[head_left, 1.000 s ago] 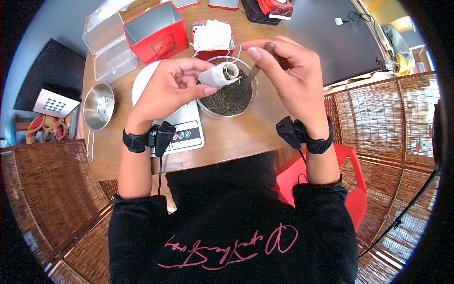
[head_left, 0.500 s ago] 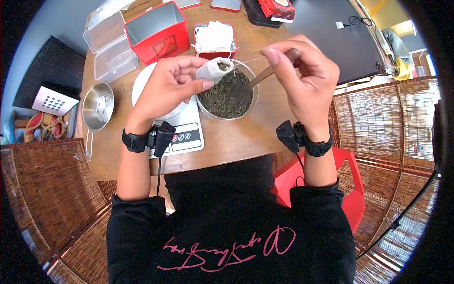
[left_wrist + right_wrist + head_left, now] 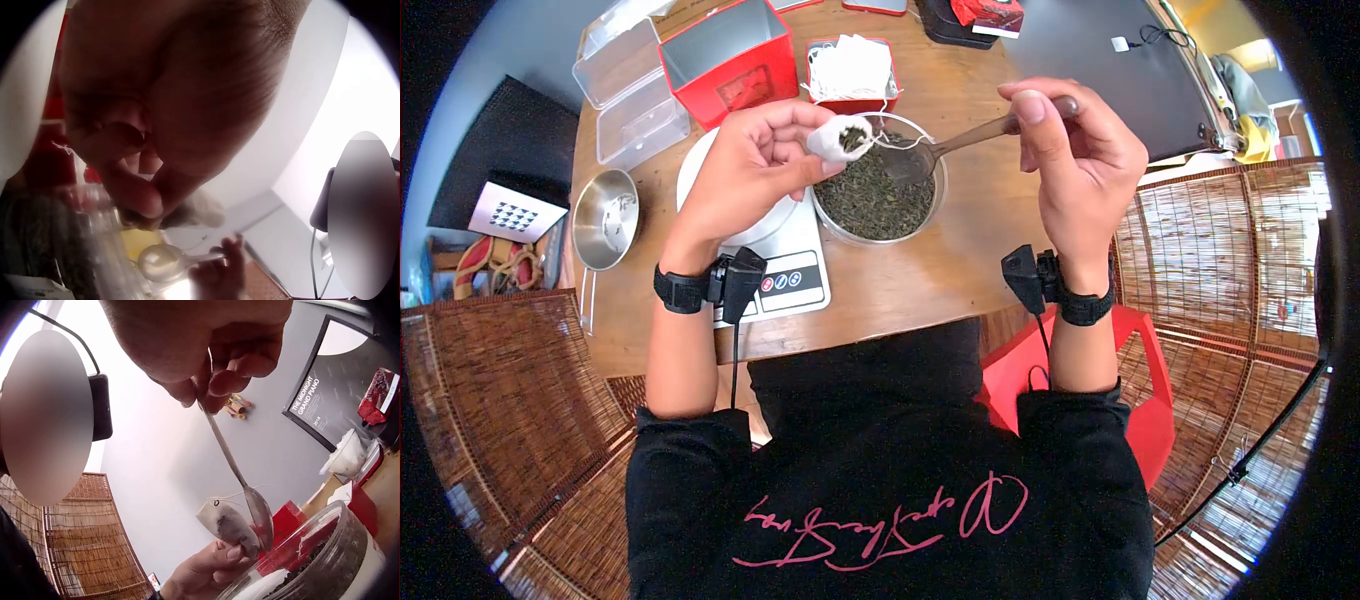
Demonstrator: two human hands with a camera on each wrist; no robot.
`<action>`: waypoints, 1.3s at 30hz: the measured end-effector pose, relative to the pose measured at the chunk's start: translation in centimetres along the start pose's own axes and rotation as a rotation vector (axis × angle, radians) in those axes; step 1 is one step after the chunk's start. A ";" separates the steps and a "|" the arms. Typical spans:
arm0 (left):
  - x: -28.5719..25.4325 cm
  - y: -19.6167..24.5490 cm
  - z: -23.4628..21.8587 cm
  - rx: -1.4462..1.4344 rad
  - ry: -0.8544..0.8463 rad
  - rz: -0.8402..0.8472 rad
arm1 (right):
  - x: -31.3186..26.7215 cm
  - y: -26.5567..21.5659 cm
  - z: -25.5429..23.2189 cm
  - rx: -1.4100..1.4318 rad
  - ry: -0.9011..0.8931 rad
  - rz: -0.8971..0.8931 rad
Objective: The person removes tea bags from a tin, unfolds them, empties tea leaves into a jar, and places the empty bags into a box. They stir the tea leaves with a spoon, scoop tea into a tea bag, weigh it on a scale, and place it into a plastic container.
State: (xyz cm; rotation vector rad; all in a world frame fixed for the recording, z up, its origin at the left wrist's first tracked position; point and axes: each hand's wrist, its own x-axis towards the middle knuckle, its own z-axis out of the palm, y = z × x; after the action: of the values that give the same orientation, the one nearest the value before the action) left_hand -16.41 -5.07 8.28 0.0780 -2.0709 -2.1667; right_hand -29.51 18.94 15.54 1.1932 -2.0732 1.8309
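Note:
My left hand [image 3: 765,165] pinches a small white tea bag [image 3: 832,138] between thumb and fingers. Its open mouth faces right, and dark dried leaves show inside; a thin white string trails from it. In the right wrist view the tea bag [image 3: 228,525] looks plump, dark in its lower part. My right hand [image 3: 1085,165] grips a spoon [image 3: 980,132] by the end of its handle. The spoon's bowl hangs just right of the bag, over the dried tea leaves [image 3: 875,210] in a clear round tub [image 3: 943,195].
A white kitchen scale [image 3: 795,285] lies partly under my left hand. Behind the tub stands a red tin [image 3: 855,103] heaped with white bags, beside a taller red tin [image 3: 745,85]. A lidded clear box [image 3: 640,130] and a metal pan [image 3: 605,225] are at left.
My right hand has let go of the string, moved right and lifted the spoon out of the leaves to beside the bag. The left hand has tilted the bag's mouth toward the right.

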 end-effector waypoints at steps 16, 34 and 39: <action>0.1 0.0 0.0 0.125 0.023 -0.048 | -2.2 1.6 -0.4 -0.054 0.031 0.103; 0.0 0.2 0.4 0.084 0.011 0.031 | -0.4 1.5 -0.9 -0.608 -0.348 -0.094; -0.2 0.5 1.2 -0.046 -0.024 0.061 | 1.0 0.2 1.2 -0.493 -0.368 -0.311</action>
State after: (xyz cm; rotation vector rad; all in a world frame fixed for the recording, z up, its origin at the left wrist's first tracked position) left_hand -16.32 -3.85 8.81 -0.0161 -2.0075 -2.1878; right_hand -29.84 17.37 15.63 1.6627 -2.1694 0.9435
